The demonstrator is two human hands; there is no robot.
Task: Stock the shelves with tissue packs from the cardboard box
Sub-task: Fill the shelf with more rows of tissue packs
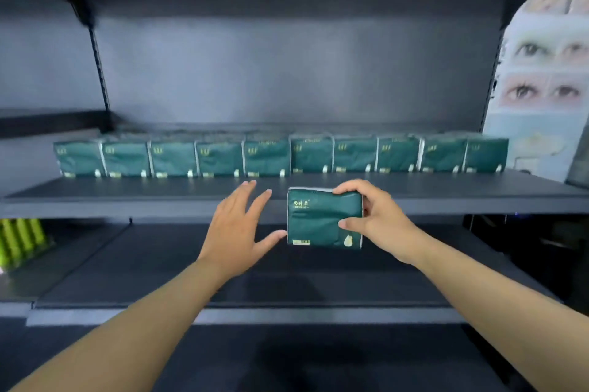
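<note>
A dark green tissue pack is held upright in front of the shelf edge. My right hand grips its right side, fingers over the top and thumb on the front. My left hand hovers just left of the pack with fingers spread; its thumb tip reaches the pack's lower left corner. A row of several matching green packs stands along the back of the upper dark shelf. The cardboard box is out of sight.
A lower dark shelf runs below my arms. Bright green items sit at the far left on the neighbouring shelf. A poster with pictures of eyes hangs at the right, beside the shelf upright.
</note>
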